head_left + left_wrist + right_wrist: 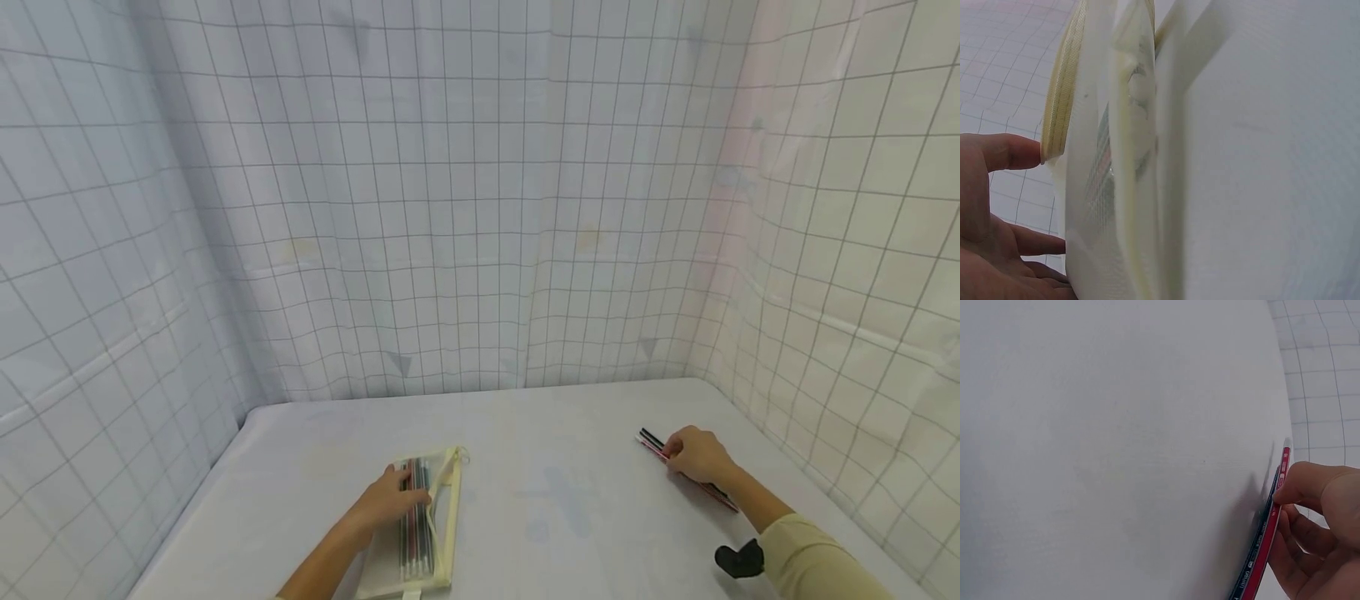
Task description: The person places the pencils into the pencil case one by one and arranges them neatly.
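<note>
A translucent pencil case [448, 533] with pale yellow edging lies left of centre on the white table. Several pencils [417, 537] show through its cover, side by side. My left hand [390, 502] rests across the case with its fingers spread over the cover. In the left wrist view, one of its fingertips touches the yellow zip edge [1063, 94], while other fingers press lower on the case. At the right of the table my right hand [699, 455] pinches a red pencil [1265, 550] and a dark pencil [1252, 556] between thumb and fingers, close over the tabletop.
The white table [540, 442] stands between grid-patterned white curtains [480, 208] at the back and both sides. A small black object [739, 559] sits by the right sleeve [806, 554]. A loop of cord [464, 455] is at the case's far corner.
</note>
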Tool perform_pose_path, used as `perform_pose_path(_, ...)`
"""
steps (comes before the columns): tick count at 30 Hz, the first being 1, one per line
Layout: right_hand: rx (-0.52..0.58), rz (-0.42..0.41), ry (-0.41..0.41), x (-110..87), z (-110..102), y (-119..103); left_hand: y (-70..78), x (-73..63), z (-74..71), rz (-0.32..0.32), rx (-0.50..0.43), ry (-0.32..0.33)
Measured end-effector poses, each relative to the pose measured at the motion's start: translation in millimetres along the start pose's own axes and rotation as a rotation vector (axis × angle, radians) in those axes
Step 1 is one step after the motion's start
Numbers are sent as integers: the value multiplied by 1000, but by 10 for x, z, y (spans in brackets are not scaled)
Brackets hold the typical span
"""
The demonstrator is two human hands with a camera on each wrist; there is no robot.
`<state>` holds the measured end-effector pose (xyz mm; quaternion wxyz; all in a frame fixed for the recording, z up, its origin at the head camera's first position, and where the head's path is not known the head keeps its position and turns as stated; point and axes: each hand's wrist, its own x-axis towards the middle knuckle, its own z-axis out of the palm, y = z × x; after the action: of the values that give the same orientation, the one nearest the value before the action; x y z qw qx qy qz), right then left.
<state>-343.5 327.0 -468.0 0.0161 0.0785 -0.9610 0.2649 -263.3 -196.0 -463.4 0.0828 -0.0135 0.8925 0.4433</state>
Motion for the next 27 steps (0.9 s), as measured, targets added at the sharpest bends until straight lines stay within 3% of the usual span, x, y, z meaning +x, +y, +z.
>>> perform_pose_path(17,526,143,-90,29,-98,-175,-55,20,6,-2,13,-7)
perform_pose_path(27,691,183,-103,74,12,-342,-14,23,1,-9,10,-8)
